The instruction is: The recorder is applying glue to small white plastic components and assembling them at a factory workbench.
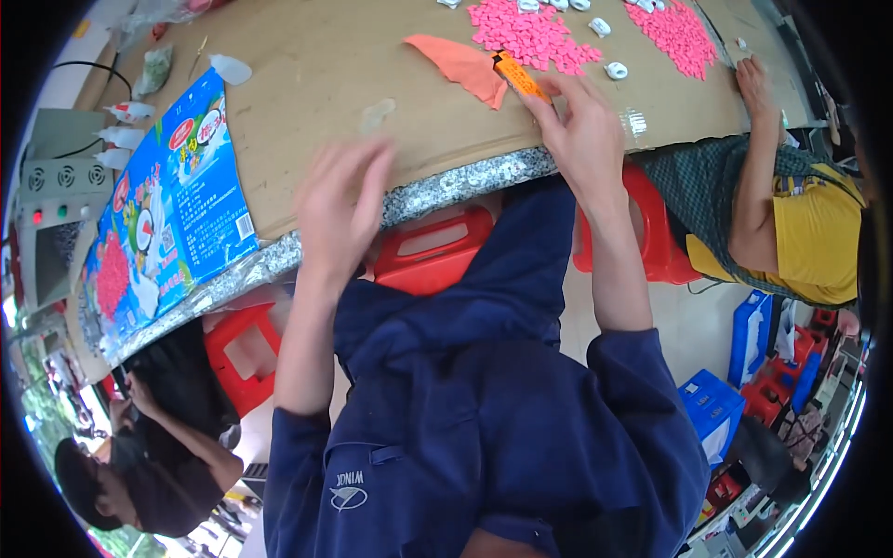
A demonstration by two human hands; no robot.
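Observation:
My right hand (pixel 588 130) is at the table's near edge, its thumb and fingers closed at one end of a slim orange bar (pixel 517 74) with dark printing and a black tip. Under and beside that bar lies a salmon-coloured cloth-like piece (pixel 456 63), pointed at its left end. My left hand (pixel 342 200) hovers over the table's edge, blurred by motion. Its fingers look stretched out, with nothing visible in them. Past the cloth-like piece spreads a pile of small pink pieces (pixel 530 35), with a small white ring-like part (pixel 615 71) close by.
A blue printed cardboard sheet (pixel 200 186) covers the table's left side, with more pink pieces (pixel 113 277) on it. Another pink pile (pixel 677 39) lies at the far right, near a co-worker's hand (pixel 754 86). A grey control box (pixel 65 195) stands at left. Red stools (pixel 433 251) sit below the edge.

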